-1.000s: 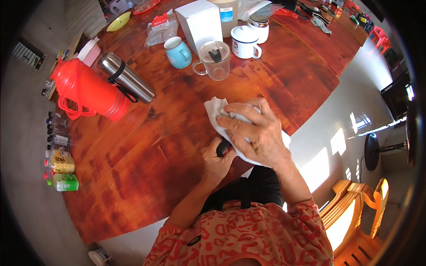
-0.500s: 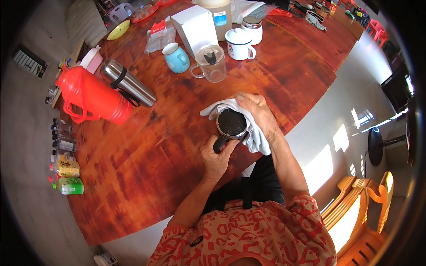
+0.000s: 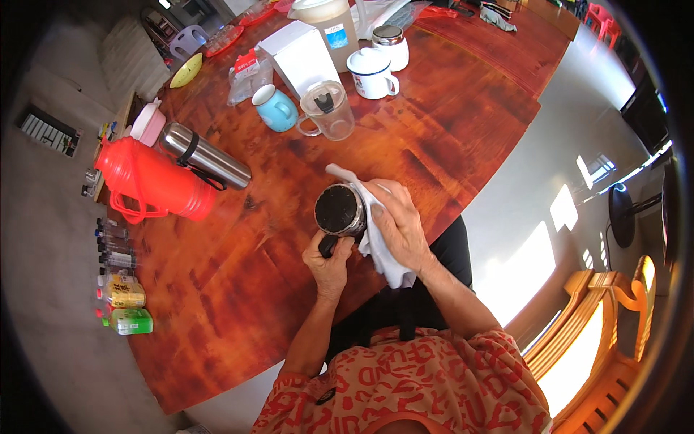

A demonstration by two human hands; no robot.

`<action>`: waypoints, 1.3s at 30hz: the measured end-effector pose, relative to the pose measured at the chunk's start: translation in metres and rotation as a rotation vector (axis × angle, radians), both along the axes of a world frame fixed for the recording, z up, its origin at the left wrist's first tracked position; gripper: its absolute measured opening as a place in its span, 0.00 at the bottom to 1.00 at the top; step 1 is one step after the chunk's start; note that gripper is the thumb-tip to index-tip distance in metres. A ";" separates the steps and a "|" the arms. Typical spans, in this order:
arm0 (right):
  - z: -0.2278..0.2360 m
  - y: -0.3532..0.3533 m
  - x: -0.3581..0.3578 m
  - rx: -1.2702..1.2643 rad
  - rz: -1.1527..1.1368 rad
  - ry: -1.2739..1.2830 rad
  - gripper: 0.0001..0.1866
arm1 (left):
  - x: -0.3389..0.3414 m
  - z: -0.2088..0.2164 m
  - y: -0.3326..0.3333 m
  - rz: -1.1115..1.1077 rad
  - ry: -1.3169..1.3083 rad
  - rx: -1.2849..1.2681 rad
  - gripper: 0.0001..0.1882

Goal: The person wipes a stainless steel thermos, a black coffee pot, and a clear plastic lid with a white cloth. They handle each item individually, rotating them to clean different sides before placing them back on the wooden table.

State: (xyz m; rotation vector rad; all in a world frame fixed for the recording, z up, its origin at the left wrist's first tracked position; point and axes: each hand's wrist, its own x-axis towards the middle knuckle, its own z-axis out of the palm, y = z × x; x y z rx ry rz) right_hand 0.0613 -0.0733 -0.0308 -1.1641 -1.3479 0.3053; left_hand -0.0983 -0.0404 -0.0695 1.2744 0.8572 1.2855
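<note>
We're looking down on a broad reddish-brown wooden table [image 3: 238,304], with a wooden chair [image 3: 611,362] out at four o'clock from the hands. A bright red thermos [image 3: 160,177] lies tilted to our eye at between nine and ten o'clock, and a steel flask [image 3: 217,160] sits just beside it at ten. Up at eleven we've got a white box [image 3: 302,59], the clear mug [image 3: 336,119] in front of it, the light blue mug [image 3: 275,110] to its left, while a white lidded mug [image 3: 370,76] stands at twelve. Now to the hands, and they're apart, one on each side of the work! The white cloth [image 3: 383,257] is bunched under the right hand [image 3: 397,224], fingers curled over it and pressing it in at three o'clock of a dark mug [image 3: 338,208]. The left hand [image 3: 327,266] closes on that mug's black handle [image 3: 327,247] at about seven o'clock, thumb up near the rim. So here's the relation that counts, as we judge it: the mug lies at twelve from the left hand and nine from the right, long axis tipped toward our eye, its round black end facing up and the body running back toward four, under the cloth. The left is nearer, bare on the handle; cloth separates the right from it. Whether that black end is base or lid, we can't tell.
</note>
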 end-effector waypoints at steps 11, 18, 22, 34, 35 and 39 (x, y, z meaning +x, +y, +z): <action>-0.006 0.012 -0.011 0.027 -0.121 -0.049 0.18 | 0.004 0.017 0.007 -0.017 -0.277 -0.182 0.11; -0.002 -0.004 -0.016 0.060 -0.139 -0.070 0.19 | -0.005 0.013 0.006 -0.042 -0.118 -0.116 0.07; 0.000 0.022 0.014 -0.043 0.154 0.105 0.14 | -0.009 -0.006 0.008 -0.061 0.060 0.020 0.08; -0.022 0.003 0.035 -0.202 -0.250 -0.181 0.15 | -0.006 0.022 0.011 -0.163 0.351 0.248 0.13; -0.024 0.000 0.038 -0.187 -0.266 -0.152 0.18 | -0.006 0.024 0.011 -0.167 0.335 0.243 0.13; 0.019 -0.023 0.034 -0.106 0.054 0.218 0.18 | -0.004 0.024 0.006 -0.129 0.282 0.251 0.19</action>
